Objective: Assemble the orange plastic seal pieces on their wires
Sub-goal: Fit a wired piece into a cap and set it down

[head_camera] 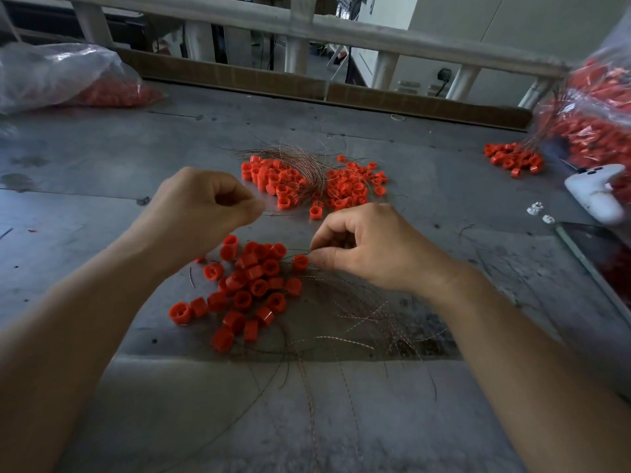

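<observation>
The right hand (372, 250) hovers low over the grey metal tabletop (102, 158), thumb and forefinger clamped on one small round orange plastic seal piece (300, 262) at the right edge of the near heap of orange plastic pieces (246, 285). A thin copper-coloured wire (293, 255) meets that piece. The left hand (201, 206) is raised just above and to the left, its fingers curled and its thumb and forefinger pressed together, apparently on the wire's far end, though the strand is too fine to follow there. The risk I see is the wire tip missing or slipping out of the piece's hole if either pinch loosens. The tangle of loose twisted wires (358, 319) beneath the right wrist could also snag and drag neighbouring pieces.
</observation>
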A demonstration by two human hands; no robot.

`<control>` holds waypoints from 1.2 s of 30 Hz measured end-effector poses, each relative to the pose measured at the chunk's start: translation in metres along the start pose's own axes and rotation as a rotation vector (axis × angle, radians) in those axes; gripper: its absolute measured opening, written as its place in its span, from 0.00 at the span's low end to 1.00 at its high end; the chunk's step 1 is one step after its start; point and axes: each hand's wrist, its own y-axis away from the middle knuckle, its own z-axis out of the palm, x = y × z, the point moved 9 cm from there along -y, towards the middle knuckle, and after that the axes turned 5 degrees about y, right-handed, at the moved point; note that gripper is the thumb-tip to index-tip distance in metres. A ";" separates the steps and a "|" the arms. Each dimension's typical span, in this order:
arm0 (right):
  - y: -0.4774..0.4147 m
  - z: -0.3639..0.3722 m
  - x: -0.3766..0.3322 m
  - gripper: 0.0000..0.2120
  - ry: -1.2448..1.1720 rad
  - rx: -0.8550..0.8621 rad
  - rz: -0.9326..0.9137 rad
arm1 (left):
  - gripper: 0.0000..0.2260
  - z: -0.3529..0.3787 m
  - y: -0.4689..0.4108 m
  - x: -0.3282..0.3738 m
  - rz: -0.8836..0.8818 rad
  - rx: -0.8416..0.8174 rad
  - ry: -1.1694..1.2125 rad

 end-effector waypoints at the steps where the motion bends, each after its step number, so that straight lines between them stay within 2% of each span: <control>1: 0.000 -0.001 0.000 0.04 -0.017 0.001 0.000 | 0.06 -0.001 -0.002 0.001 0.020 0.028 -0.021; 3: 0.001 -0.008 0.002 0.05 -0.053 0.018 0.008 | 0.03 -0.001 -0.007 0.004 0.069 0.061 -0.117; 7: 0.002 -0.030 0.013 0.04 -0.123 0.147 0.053 | 0.15 0.003 -0.019 0.008 0.131 0.089 -0.312; 11: 0.004 -0.050 0.035 0.05 -0.142 0.288 0.155 | 0.21 0.012 -0.035 0.015 0.161 0.041 -0.366; 17: 0.005 -0.055 0.048 0.07 -0.130 0.353 0.217 | 0.25 0.031 -0.050 0.008 0.190 -0.072 -0.432; 19: 0.004 -0.056 0.051 0.07 -0.111 0.366 0.232 | 0.23 0.030 -0.049 0.006 0.203 -0.042 -0.435; 22: 0.004 -0.058 0.053 0.08 -0.096 0.391 0.245 | 0.14 0.019 -0.045 0.008 0.230 0.047 -0.389; 25: 0.004 -0.059 0.056 0.08 -0.091 0.414 0.263 | 0.08 0.015 -0.040 0.011 0.252 0.068 -0.363; 32: 0.004 -0.057 0.064 0.09 -0.052 0.420 0.291 | 0.08 0.012 -0.032 0.010 0.238 0.060 -0.315; 36: 0.002 -0.060 0.067 0.08 0.031 0.441 0.288 | 0.03 0.004 -0.027 0.010 0.194 0.065 -0.277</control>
